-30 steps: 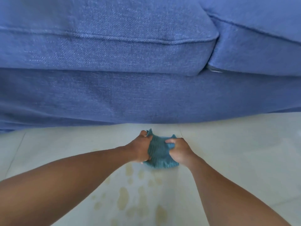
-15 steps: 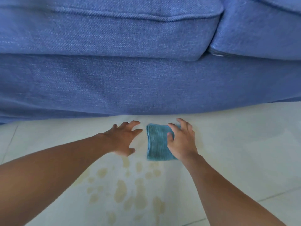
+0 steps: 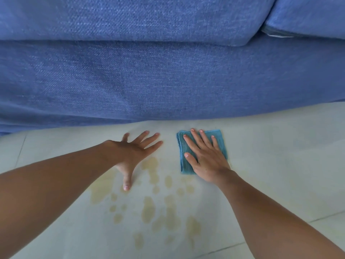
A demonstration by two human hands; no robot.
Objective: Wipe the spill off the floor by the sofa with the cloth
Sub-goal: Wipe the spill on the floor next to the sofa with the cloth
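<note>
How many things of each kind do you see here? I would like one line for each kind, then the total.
Hands: 2, left hand and right hand
Cloth: 1
Sofa: 1
Spill: 1 patch of many drops
Total: 5

The sofa (image 3: 149, 75) at twelve o'clock is blue with a fine woven fleck. The cloth (image 3: 221, 143) is plain teal. The floor (image 3: 280, 165) is pale grey-white; the spill (image 3: 158, 212) at six o'clock shows yellowish blotches.
</note>
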